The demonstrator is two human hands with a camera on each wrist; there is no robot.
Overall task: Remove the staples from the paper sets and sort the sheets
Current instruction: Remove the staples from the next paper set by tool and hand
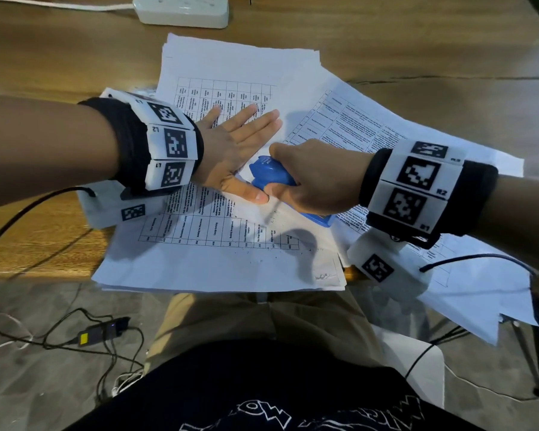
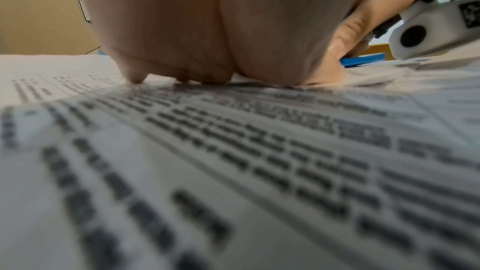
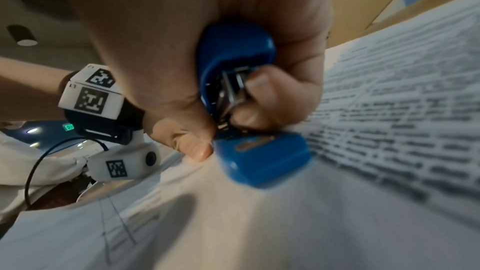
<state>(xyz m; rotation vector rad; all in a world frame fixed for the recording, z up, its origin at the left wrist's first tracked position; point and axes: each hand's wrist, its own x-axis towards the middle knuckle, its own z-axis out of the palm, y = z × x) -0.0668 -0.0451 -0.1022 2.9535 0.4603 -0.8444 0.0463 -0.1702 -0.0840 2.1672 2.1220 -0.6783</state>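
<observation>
- The left hand [image 1: 231, 144] lies flat, fingers straight, pressing the printed sheets [image 1: 218, 244] on the wooden table [image 1: 59, 66].
- The right hand [image 1: 318, 175] grips a blue stapler [image 1: 271, 175], its nose beside the left thumb.
- The staple itself is seemingly hidden.
- A white power strip [image 1: 184, 9] sits well behind.

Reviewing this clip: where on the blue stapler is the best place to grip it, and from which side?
Judging from the head view, grip the blue stapler around its rounded upper body, coming from above and from the right, as the right hand does. Its flat base faces the papers, and the left hand lies flat on its other side. In the right wrist view, fingers wrap its underside.
</observation>
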